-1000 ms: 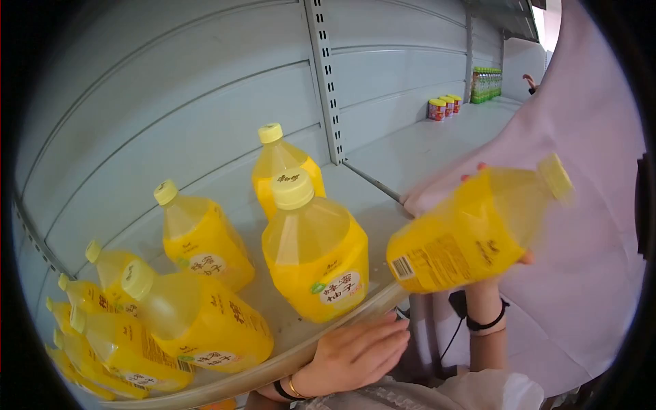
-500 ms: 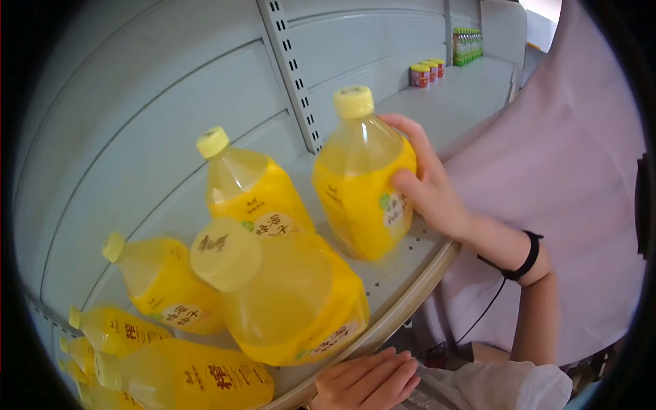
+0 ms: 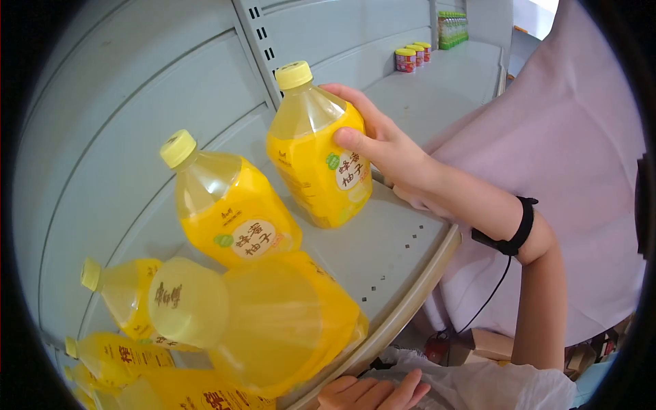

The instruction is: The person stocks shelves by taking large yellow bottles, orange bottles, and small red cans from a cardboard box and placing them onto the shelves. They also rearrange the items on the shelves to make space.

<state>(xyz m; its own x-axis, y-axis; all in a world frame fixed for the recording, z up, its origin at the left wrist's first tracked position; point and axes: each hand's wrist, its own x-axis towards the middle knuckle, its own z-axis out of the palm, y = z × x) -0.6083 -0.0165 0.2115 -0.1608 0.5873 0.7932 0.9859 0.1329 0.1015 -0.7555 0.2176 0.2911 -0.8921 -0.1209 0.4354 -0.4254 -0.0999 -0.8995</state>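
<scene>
Reference item: the held bottle (image 3: 307,160), yellow-labelled, cap uppermost, positioned over the shelf (image 3: 359,239). Whether its base bears on the shelf cannot be determined.

Right hand (image 3: 396,150): closed around the upper right side of the held bottle, below the cap. The thumb (image 3: 355,140) presses the near face of the bottle; the visible finger passes around the shoulder on the far side. The bottle body sits between thumb and fingers, its lower part extending below the grip. The round white label faces outward, beneath the thumb.

Left hand (image 3: 372,395): located well below the held bottle, beside the shelf's front edge (image 3: 424,283), with its lower part cut off by the view. Fingers are partly bent; whether they grip anything cannot be told.

Adjacent bottle (image 3: 232,212): same type, just left of and nearer than the held bottle. Foreground bottle (image 3: 280,328): below the held bottle, toward the front edge.

Three yellow-lidded containers (image 3: 414,57): well apart, beyond and right of the held bottle.
</scene>
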